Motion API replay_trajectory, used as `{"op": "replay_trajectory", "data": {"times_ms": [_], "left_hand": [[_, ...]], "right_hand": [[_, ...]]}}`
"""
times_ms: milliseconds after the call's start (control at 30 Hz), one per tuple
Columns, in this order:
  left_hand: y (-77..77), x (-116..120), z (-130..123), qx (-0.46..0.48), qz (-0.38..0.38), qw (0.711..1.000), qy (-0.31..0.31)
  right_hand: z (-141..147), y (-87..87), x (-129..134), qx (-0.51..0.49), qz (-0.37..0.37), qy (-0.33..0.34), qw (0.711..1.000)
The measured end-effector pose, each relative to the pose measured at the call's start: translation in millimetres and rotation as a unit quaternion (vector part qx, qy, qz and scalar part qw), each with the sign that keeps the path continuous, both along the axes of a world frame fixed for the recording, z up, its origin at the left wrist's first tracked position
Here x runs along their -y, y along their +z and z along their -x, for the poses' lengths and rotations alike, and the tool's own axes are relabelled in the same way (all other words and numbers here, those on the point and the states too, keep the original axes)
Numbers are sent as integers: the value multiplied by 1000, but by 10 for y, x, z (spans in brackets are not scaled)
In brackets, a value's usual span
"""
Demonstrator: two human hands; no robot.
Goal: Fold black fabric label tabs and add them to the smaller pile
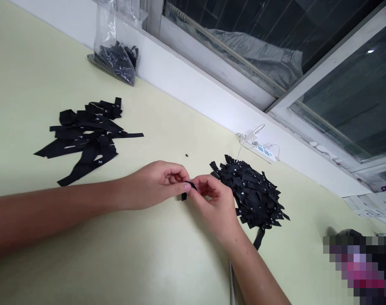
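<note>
Between the fingertips of both hands is a small black fabric strip (184, 196), mostly hidden by the fingers. My left hand (167, 180) pinches it from the left, and my right hand (212, 195) pinches it from the right, the fingertips touching. A loose pile of black strips with small white marks (97, 123) lies on the pale table to the left. Just beyond my right hand is a denser heap of black strips (253, 192).
A clear plastic bag (116, 55) holding black pieces stands against the white wall ledge (186, 89). A white power strip (262, 150) with cables lies behind the right heap. A tiny dark bit (187, 155) is on the table (167, 262). Something pixelated is at the lower right.
</note>
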State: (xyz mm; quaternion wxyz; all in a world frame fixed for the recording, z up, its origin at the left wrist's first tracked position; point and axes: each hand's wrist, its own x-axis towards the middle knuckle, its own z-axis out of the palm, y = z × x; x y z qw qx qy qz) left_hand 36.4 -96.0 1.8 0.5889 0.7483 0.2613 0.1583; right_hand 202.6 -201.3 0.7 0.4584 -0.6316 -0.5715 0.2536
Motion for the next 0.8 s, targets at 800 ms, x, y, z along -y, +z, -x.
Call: {"op": "replay_trajectory", "data": {"times_ms": [800], "left_hand": [[147,-135,74,-58,95,993,-43]], "right_hand": [[-64,52,30,168,-206,83,960]]}}
